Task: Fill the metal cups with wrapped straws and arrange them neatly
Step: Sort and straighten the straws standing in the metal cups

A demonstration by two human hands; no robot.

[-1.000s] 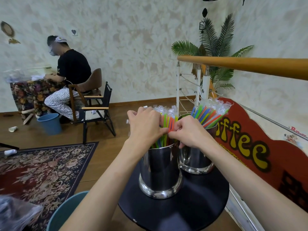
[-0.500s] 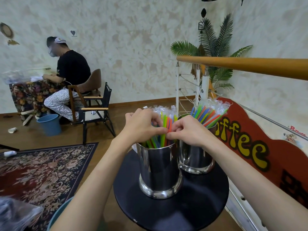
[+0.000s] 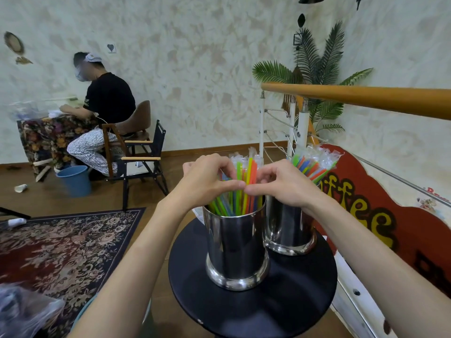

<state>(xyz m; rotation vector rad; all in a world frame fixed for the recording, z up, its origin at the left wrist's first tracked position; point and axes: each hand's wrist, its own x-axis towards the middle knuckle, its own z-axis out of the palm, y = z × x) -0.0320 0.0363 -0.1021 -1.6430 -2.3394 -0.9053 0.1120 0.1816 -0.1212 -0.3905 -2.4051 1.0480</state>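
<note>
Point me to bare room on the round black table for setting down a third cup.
Free: the near half of the black table, from the front metal cup to the near rim, and a narrow strip left of that cup. Crowded: the far right, where the rear metal cup stands close beside the front one, and above, where both hands ring the straws.

Far cup (image 3: 288,230) partly hidden behind right hand (image 3: 285,186); plastic bag (image 3: 22,311) blurred, cut by left edge.
</note>
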